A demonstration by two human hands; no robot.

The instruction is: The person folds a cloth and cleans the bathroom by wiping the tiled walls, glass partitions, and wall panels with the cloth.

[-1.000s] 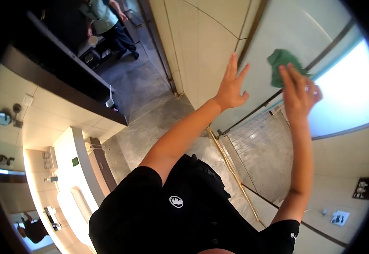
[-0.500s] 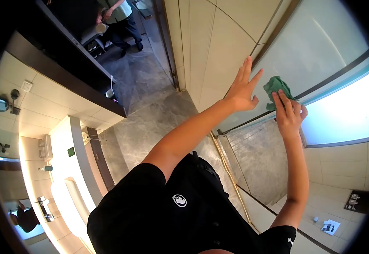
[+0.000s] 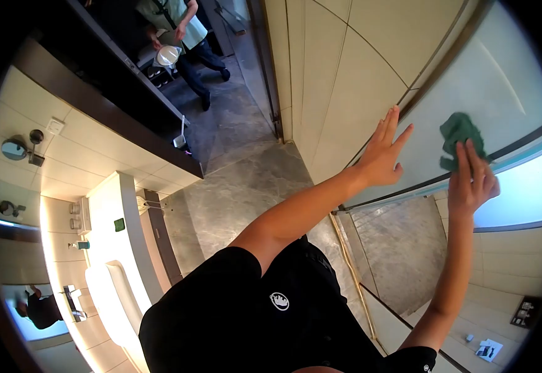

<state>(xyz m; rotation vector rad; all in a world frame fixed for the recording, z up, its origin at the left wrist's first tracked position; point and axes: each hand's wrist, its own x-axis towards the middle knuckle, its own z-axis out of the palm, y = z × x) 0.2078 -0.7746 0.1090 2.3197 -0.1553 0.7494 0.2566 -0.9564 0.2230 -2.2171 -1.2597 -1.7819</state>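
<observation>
A crumpled green cloth (image 3: 461, 135) is pressed by my right hand (image 3: 473, 181) against the frosted glass panel (image 3: 494, 74) on the right. The fingers of that hand lie over the cloth's lower part. My left hand (image 3: 379, 154) is to the left of the cloth, with its fingers stretched out and the thumb apart. It holds nothing and appears to rest at the panel's left edge, though contact is hard to tell.
Another person (image 3: 181, 37) stands in the doorway holding a round, pale object (image 3: 168, 56). A white sink counter (image 3: 110, 214) with a small green square (image 3: 119, 224) runs along the left. Grey tiled floor (image 3: 233, 186) lies below.
My right hand has slid the cloth to the right across the glass. My left hand has shifted slightly down. In the doorway, the other person has stepped and the round object shows more fully.
</observation>
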